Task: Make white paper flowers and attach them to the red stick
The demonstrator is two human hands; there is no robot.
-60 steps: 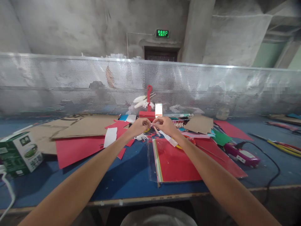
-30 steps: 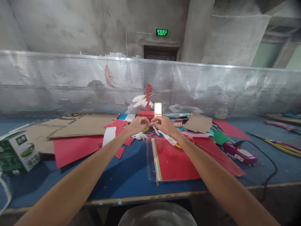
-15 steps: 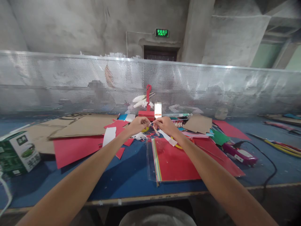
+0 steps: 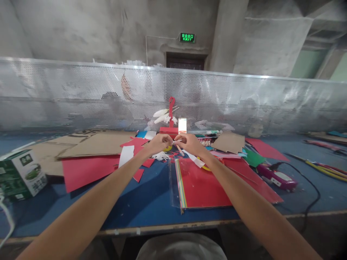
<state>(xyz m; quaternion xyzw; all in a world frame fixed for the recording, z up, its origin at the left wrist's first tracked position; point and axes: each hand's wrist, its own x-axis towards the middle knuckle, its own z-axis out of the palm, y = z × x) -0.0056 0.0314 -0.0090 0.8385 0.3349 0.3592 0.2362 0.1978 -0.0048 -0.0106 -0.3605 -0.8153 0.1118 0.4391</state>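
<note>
My left hand [image 4: 159, 143] and my right hand [image 4: 189, 143] meet at the middle of the table, fingertips pinched close together. Between them is a small white strip [image 4: 177, 141], probably paper, mostly hidden by the fingers. Just below my right hand lie a thin pinkish stick [image 4: 180, 150] and a white paper strip [image 4: 194, 158]. A bunch of thin white curled pieces [image 4: 162, 156] rests below my left hand. Behind the hands stand a red paper holder [image 4: 171, 115] with white feather-like pieces [image 4: 162, 118] and a lit phone [image 4: 182, 125].
Red paper sheets [image 4: 206, 187] in a clear sleeve lie front right, red card [image 4: 89, 169] and cardboard [image 4: 100, 144] left. A green-white carton [image 4: 23, 175] stands far left. On the right are a purple device [image 4: 278, 178] with a black cable and yellow-handled pliers [image 4: 322, 169].
My right fingertips have shifted slightly left, closer to the left ones, and cover more of the white strip. The rest of the table looks the same.
</note>
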